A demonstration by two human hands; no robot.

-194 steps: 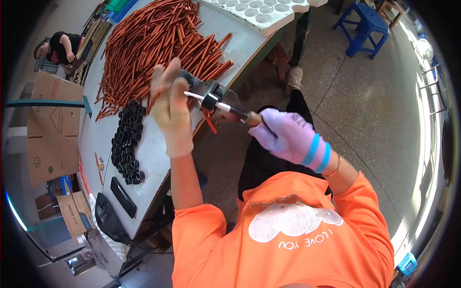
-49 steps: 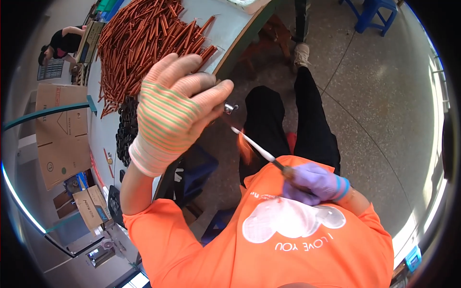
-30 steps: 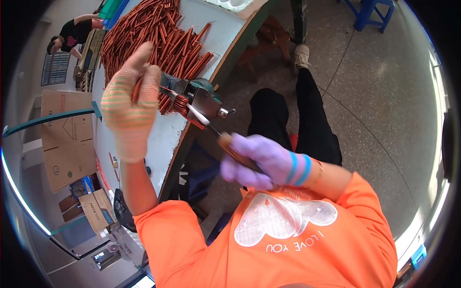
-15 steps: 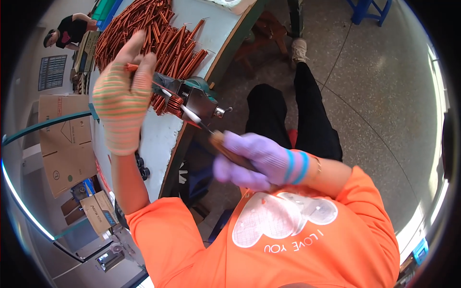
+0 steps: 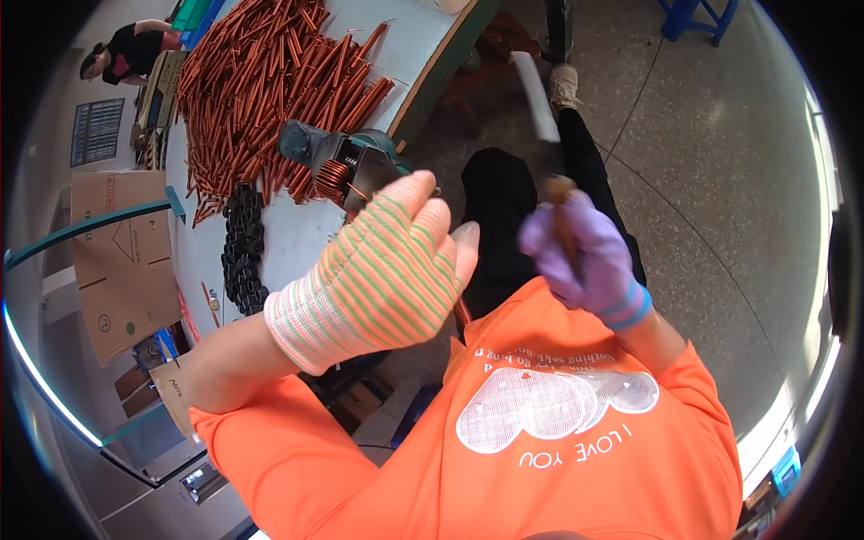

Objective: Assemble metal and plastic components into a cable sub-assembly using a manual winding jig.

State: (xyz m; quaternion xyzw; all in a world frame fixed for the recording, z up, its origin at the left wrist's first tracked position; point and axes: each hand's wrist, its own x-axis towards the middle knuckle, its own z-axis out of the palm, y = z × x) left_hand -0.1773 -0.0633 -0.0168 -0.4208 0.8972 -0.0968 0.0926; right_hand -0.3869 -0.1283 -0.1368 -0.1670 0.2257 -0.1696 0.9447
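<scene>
My left hand (image 5: 382, 265), in a striped glove with bare fingertips, is curled closed just in front of a small clamp fixture (image 5: 373, 166). A ring-shaped copper coil (image 5: 333, 178) sits in that fixture, and its wire end (image 5: 358, 193) points towards my fist. Below the fist a short reddish-copper wire (image 5: 463, 311) pokes out; the rest is hidden by the hand. My right hand (image 5: 589, 252), in a lavender glove with blue bands, grips the wooden handle of a hand tool (image 5: 562, 214), apart from the coil. Beyond the handle is a blurred white length (image 5: 535, 97).
A large heap of copper wire spirals (image 5: 261, 90) covers the far bench (image 5: 418, 40). Several black rings (image 5: 243, 252) lie in rows beside it. Cardboard boxes (image 5: 126, 261) stand at left, a blue stool (image 5: 693, 18) at far right. Another person (image 5: 130, 54) is at upper left.
The tool has come out of the coil and moved right with my right hand. My left hand has swung from over the heap towards me, past the fixture, and the black rings are uncovered.
</scene>
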